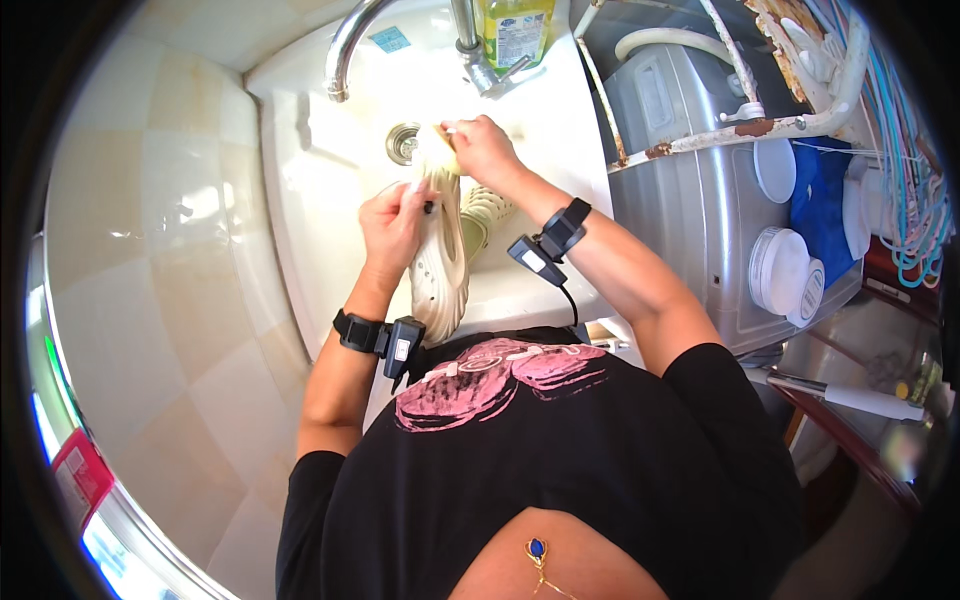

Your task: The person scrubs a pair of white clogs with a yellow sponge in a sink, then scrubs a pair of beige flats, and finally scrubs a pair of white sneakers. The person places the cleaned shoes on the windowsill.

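Observation:
A cream-coloured slip-on shoe (441, 281) is held lengthwise over the white sink (330, 247). My left hand (394, 225) grips its left side near the middle. At the shoe's far end, my right hand (480, 150) is closed on a small yellowish thing, perhaps a sponge or brush, pressed against the shoe. Bright light washes out this end, so the exact contact cannot be told. Behind the held shoe, a pale green clog with holes (487, 210) lies in the sink, partly covered. The drain (403, 144) shows just beyond my left hand.
A curved metal faucet (341, 67) and its lever (514, 69) stand at the sink's far side, beside a yellow-green detergent bottle (517, 34). To the right are a grey washing machine (675, 210), a rusty white rack (720, 137) and several hangers (911, 187). A tiled wall (165, 262) bounds the left.

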### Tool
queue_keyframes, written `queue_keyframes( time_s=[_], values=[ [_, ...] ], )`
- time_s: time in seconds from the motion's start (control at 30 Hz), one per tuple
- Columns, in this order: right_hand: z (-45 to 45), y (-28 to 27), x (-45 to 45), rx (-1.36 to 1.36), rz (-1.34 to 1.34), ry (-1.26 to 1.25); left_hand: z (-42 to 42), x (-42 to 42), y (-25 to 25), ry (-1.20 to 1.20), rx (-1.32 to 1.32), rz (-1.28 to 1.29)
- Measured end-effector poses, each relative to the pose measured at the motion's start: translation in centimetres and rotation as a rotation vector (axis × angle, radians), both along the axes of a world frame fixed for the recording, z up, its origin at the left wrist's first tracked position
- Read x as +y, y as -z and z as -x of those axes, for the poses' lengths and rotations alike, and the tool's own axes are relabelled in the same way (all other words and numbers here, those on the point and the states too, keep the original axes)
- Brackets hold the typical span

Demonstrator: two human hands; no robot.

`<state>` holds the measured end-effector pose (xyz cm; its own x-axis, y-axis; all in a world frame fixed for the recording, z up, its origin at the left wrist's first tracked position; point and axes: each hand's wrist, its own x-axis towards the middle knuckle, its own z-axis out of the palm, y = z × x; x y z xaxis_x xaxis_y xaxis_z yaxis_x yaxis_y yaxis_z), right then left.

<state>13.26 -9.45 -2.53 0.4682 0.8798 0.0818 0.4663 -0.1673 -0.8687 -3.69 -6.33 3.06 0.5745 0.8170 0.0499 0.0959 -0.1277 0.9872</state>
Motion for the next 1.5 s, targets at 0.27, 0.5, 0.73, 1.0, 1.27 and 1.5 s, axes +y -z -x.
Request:
queue_keyframes(
  time_s=[0.27,0.5,0.73,1.0,1.27,1.5],
  values=[
    [-0.9,-0.8,-0.6,1.415,0.077,0.103,1.9,1.8,0.1,0.217,0.265,-0.081],
    [1.1,-1.8,-1.0,1.146,0.077,-0.029,0.9,1.1,1.6,0.305,0.703,-0.204],
    [3.2,-0.4,-1.5,0.484,-0.097,0.093,-0.5,-0.6,3.9,0.081,0.501,-0.23],
    [4.0,-2.7,-5.2,-0.386,-0.079,-0.21,-0.6,2.0,2.4,0.118,0.266,0.32],
    [-0.5,-2.5,-0.8,-0.399,0.178,-0.035,-2.8,0.9,2.8,0.26,0.341,0.287],
    [0.9,-4.7,-4.9,-0.576,0.246,-0.16,-2.4,1.1,5.1,0.26,0.442,0.223]
  ],
)
